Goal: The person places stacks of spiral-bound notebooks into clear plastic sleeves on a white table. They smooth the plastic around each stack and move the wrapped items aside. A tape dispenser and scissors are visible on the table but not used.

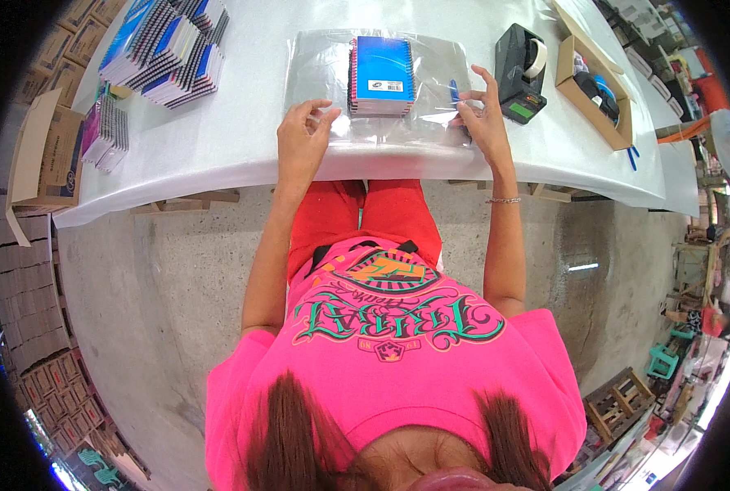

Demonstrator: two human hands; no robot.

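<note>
The notebooks (pixel 385 69) lay piled on the clear sheet (pixel 316 74) on the bench (pixel 254 49); the blue top one's white label (pixel 385 85) had black bars. The left hand (pixel 303 133) curled at the sheet's left, the right hand (pixel 489 123) at its right; I couldn't tell if they pinched it.

"What's on the white-covered table (pixel 246 106) right now?"

"Clear plastic sheet (pixel 320 69), front and centre; spiral notebooks (pixel 172 53) piled at the left; a smaller purple-covered pile (pixel 107 135) nearer the edge; over on the right, a black tape dispenser (pixel 512 65); then, farther out, an open cardboard box (pixel 623 134)!"
</note>
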